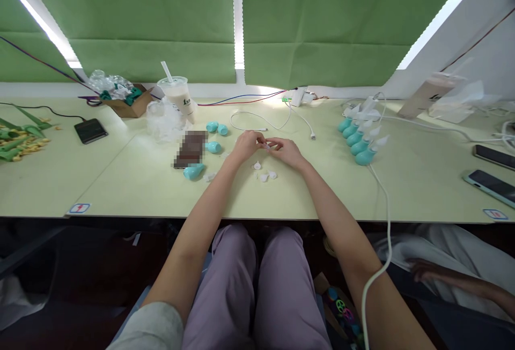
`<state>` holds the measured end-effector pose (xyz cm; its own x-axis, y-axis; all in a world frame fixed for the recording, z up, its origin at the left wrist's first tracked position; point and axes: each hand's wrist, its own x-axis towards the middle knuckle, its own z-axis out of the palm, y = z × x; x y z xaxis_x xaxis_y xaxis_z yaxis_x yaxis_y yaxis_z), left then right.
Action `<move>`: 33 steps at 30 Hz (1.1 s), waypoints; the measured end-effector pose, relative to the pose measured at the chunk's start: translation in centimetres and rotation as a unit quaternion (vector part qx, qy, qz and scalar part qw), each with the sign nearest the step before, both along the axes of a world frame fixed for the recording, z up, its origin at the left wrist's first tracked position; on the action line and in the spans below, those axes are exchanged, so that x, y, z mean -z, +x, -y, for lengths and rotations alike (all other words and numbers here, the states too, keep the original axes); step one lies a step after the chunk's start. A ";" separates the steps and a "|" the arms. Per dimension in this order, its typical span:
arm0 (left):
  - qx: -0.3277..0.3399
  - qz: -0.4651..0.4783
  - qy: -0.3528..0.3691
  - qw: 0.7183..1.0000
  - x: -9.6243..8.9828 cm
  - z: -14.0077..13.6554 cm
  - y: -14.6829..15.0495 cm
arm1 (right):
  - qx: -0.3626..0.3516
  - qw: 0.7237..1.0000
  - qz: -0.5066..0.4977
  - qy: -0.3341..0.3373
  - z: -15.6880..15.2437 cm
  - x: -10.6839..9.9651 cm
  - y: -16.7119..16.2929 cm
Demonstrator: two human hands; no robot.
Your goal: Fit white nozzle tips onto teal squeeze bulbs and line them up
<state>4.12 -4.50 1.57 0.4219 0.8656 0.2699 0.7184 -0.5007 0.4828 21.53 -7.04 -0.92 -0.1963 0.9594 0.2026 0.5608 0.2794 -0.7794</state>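
White plastic, tiny, right between the fingertips: the small piece (266, 147) is where both hands meet, left hand (247, 146) curled and pinching from one side, right hand (287, 153) pinching from the other, its exact shape too small to make out! Just nearer the body than the hands, loose white parts (263, 178) lie on the pale table (289, 197). Swing left of the left hand and it's teal pieces (213, 147), scattered, beside a pixelated dark rectangle (192, 149); beyond those, a cup with a straw (183, 98) and a cardboard box (140, 104). Straight past the hands, white cables (313, 136) loop across! Out right of the right hand, well apart, teal bulbs with white tips (365, 156) stand in a row, and far beyond them lies a phone (493, 185)
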 end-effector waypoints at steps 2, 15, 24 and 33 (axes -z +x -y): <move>-0.006 0.013 -0.008 1.000 -0.1 0.1 0.0 | 0.010 0.999 0.034 0.013 0.2 0.0 -0.1; -0.040 -0.092 -0.123 0.987 -3.4 -0.7 -7.6 | 0.077 0.983 0.165 0.010 -1.0 1.0 0.7; -0.068 -0.229 -0.205 0.949 -3.2 -0.2 -7.8 | 0.048 0.992 0.115 -0.027 -1.0 0.7 1.5; -0.074 -0.014 -0.109 0.991 -2.0 -1.1 -6.3 | 0.098 0.992 -0.060 0.048 -1.4 -0.3 3.0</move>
<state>-2.15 -3.39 3.58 0.2908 0.9549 0.0596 0.7913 -0.2751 0.5461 24.48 -5.69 -0.66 0.0238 0.9516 0.3064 0.5163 0.2507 -0.8189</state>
